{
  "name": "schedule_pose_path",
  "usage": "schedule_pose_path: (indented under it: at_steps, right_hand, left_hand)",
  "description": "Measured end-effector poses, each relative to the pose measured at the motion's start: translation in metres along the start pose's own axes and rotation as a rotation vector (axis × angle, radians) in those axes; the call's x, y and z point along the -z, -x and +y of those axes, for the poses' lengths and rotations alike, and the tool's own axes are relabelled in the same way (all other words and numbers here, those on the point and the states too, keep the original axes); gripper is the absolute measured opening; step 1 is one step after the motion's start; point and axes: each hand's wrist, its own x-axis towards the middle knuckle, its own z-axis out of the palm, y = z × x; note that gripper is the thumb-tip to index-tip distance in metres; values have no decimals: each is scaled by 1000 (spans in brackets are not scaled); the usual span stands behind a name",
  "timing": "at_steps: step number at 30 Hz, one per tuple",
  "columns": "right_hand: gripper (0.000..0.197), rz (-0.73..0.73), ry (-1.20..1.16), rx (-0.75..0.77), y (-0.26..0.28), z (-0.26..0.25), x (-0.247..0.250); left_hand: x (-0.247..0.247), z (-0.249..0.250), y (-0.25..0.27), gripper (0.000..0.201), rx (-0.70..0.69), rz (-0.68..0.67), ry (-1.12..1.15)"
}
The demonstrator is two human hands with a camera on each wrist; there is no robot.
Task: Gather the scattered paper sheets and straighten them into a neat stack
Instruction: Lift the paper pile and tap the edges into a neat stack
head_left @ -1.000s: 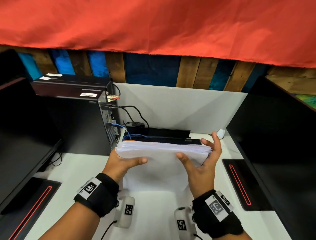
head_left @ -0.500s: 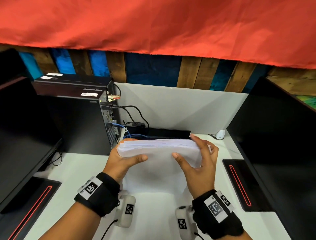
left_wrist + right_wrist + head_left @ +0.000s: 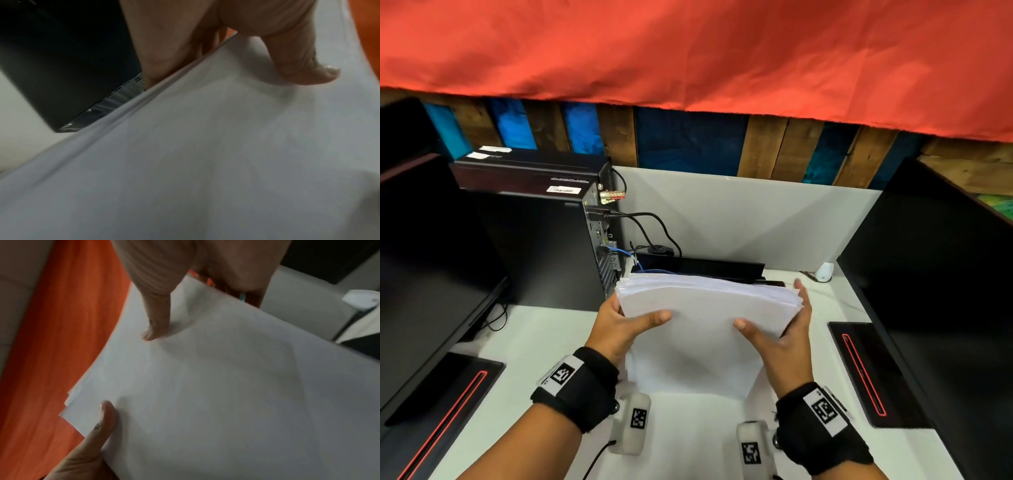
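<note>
A thick stack of white paper sheets stands on its lower edge on the white desk, leaning toward me, with its top edge slightly fanned. My left hand grips the stack's left side, thumb on the front face and fingers behind. My right hand holds the right side, thumb on the front and fingers reaching up along the right edge. The left wrist view shows the left hand's thumb pressing the sheets. In the right wrist view, uneven corners show on the stack by the left hand.
A black computer tower with cables stands just left of the stack. A low black device lies behind it. Dark monitors flank the desk at left and right. A small white object sits back right.
My right hand's fingers, curled over the stack's top right corner half a second ago, now stretch up along the right edge. The left hand keeps its grip.
</note>
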Motion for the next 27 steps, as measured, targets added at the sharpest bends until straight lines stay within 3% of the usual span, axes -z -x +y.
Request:
schedule_pose_path:
  at_steps: [2, 4, 5, 9, 12, 15, 18, 23, 27]
  right_hand:
    - [66, -59, -34, -120, 0, 9, 3]
    - [33, -41, -23, -187, 1, 11, -2]
    - [27, -32, -18, -177, 2, 10, -6]
    - [29, 8, -52, -44, 1, -6, -15]
    - [62, 80, -5, 119, 2, -14, -18]
    - [79, 145, 151, 351, 6, -14, -22]
    - [64, 137, 372, 544, 11, -10, -21]
    - [35, 127, 426, 589, 13, -7, -17]
    - [55, 106, 396, 563, 13, -9, -15]
  left_hand:
    - [1, -12, 2, 88, 53, 37, -33]
    - [-3, -19, 6, 46, 60, 79, -61]
    - [-5, -18, 8, 31, 42, 108, -96]
    - [-13, 1, 7, 31, -74, 158, -137]
    - [-20, 16, 5, 35, -163, 176, -120]
    - [-28, 19, 5, 58, -243, 211, -142]
    - [-34, 21, 9, 64, -286, 292, -150]
    - [-42, 30, 7, 56, -342, 393, -66]
    - [-42, 31, 3, 41, -322, 413, -59]
